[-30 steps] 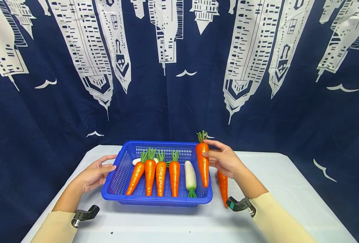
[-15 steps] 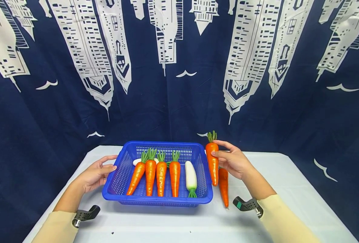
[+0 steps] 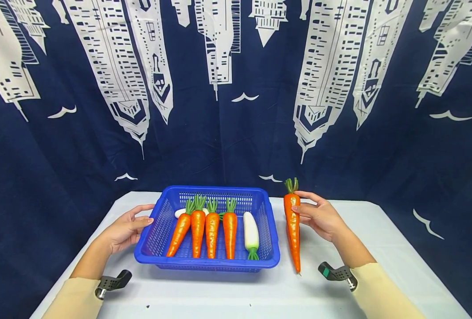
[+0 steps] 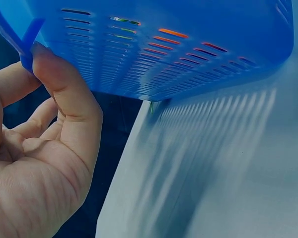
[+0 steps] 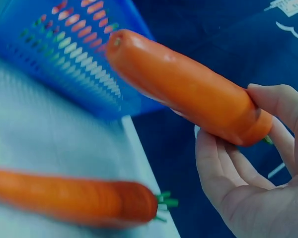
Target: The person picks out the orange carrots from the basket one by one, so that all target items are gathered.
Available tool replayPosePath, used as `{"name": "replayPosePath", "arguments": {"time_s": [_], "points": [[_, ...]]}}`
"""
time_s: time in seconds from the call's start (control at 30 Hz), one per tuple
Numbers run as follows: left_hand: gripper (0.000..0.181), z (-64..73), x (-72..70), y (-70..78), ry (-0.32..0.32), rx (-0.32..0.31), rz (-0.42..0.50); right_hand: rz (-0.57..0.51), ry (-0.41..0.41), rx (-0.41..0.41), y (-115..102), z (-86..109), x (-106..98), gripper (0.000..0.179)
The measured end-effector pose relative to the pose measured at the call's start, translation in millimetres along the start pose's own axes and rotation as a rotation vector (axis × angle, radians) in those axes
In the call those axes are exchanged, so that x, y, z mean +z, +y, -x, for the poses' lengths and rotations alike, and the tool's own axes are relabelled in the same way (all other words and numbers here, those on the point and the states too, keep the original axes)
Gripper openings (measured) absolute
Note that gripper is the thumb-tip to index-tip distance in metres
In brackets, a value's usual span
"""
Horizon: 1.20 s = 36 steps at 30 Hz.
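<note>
My right hand [image 3: 319, 218] pinches a carrot [image 3: 292, 208] near its leafy top, to the right of a blue plastic basket [image 3: 208, 264]. Below it a second carrot [image 5: 74, 201] lies on the table, and in the head view the held one covers most of it. In the right wrist view the held carrot's tip points toward the basket. My left hand [image 3: 126, 228] grips the basket's left rim between thumb and fingers. Inside lie several carrots [image 3: 229, 230] side by side, a white radish [image 3: 251, 228] with its leaves toward me, and another white radish [image 3: 179, 212], partly hidden behind them.
A white cloth covers the table [image 3: 204, 297]. Behind it hangs a dark blue curtain [image 3: 220, 141] printed with white buildings. Each wrist carries a black camera mount [image 3: 114, 281]. Small dark specks dot the front of the cloth.
My right hand has carried the carrot from over the basket's right side rightward, then slightly down, over the carrot on the table. The left hand and basket stay almost still.
</note>
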<state>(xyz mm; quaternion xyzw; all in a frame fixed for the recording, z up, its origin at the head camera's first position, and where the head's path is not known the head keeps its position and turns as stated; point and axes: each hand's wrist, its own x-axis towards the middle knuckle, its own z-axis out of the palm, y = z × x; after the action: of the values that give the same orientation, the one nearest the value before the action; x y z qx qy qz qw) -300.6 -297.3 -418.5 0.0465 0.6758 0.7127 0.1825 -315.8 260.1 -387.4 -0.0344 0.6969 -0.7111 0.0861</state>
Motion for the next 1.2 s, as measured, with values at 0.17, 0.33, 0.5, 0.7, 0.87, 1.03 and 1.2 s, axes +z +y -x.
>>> {"name": "replayPosePath", "arguments": {"time_s": [0.17, 0.33, 0.5, 0.7, 0.87, 1.03, 1.2], "points": [[0.071, 1.1, 0.9, 0.3, -0.015, 0.014, 0.004, -0.01, -0.017, -0.001, 12, 1.1, -15, 0.057], [0.07, 1.4, 1.3, 0.6, -0.014, 0.018, 0.0, -0.005, -0.021, 0.009, 24, 2.5, -30, 0.054], [0.069, 0.9, 1.0, 0.6, -0.006, 0.011, -0.006, -0.001, -0.038, 0.021, 35, 2.4, -46, 0.051], [0.072, 1.2, 0.5, 0.5, 0.007, 0.01, -0.013, -0.016, -0.072, 0.039, 47, 1.2, -60, 0.045], [0.072, 0.7, 0.6, 0.5, 0.009, 0.011, -0.021, -0.029, -0.111, 0.047, 54, 1.3, -69, 0.043], [0.074, 1.4, 1.2, 1.2, 0.012, 0.007, -0.018, -0.048, -0.121, 0.072, 59, 1.0, -72, 0.04], [0.073, 1.8, 1.8, 1.7, 0.013, 0.01, -0.013, -0.043, -0.121, 0.092, 65, -1.4, -73, 0.04]]}}
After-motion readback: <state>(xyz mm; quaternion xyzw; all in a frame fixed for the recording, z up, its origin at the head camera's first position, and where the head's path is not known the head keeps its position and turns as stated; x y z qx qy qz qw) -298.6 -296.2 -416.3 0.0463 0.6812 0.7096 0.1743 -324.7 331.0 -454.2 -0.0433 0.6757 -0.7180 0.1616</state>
